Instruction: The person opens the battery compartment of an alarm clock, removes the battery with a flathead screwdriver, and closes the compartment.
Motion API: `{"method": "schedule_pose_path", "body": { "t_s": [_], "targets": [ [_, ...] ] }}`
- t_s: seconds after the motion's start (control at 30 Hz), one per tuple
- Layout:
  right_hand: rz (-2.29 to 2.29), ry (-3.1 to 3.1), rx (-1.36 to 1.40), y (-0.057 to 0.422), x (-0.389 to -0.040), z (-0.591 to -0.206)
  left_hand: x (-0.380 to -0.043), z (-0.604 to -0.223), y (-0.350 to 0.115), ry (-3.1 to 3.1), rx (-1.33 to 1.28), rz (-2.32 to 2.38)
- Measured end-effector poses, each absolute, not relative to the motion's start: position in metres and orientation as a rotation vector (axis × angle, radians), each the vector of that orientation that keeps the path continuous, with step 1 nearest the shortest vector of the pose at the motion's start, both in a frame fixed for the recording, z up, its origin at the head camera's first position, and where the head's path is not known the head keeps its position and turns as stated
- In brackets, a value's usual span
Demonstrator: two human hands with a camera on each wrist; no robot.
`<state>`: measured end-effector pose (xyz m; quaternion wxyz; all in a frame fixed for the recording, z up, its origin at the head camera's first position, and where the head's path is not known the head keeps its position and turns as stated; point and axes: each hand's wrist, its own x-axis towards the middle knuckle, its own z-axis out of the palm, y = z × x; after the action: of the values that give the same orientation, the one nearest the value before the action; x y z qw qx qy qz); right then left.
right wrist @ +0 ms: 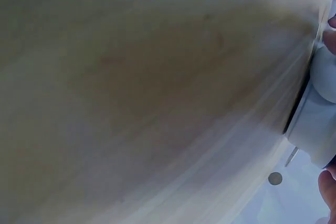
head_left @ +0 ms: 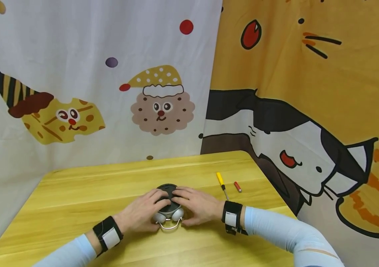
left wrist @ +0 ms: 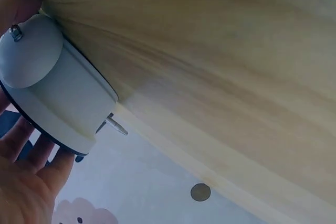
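Note:
A white twin-bell alarm clock (head_left: 166,188) lies on its face on the table, black back upward, its bells and wire handle toward me. My left hand (head_left: 140,212) grips it from the left, fingertips over the back and thumb low by a bell. From the opposite side my right hand (head_left: 202,206) holds it likewise, fingers bent over the back. In the left wrist view, the clock's white side (left wrist: 68,93) and a metal leg show between thumb and fingers. Only part of the clock (right wrist: 310,124) enters the right wrist view; most of the right hand is cut off there.
A screwdriver (head_left: 220,178) with a yellow handle lies on the wooden table (head_left: 109,185), beyond the right wrist. Right of it is a small red battery (head_left: 237,186). Printed curtains (head_left: 86,44) hang behind and along the table's right side.

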<state>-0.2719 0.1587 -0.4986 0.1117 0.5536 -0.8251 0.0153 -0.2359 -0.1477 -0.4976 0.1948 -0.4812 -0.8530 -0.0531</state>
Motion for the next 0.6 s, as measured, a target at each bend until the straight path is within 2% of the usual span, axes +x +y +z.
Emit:
{"method": "schedule_pose_path", "body": {
  "t_s": [0.6],
  "targets": [
    [0.11,-2.39,1.61,0.1511,-0.2717,-0.4953,-0.2376,-0.4961,-0.1511,-2.457,-1.396,-0.258]
  ]
}}
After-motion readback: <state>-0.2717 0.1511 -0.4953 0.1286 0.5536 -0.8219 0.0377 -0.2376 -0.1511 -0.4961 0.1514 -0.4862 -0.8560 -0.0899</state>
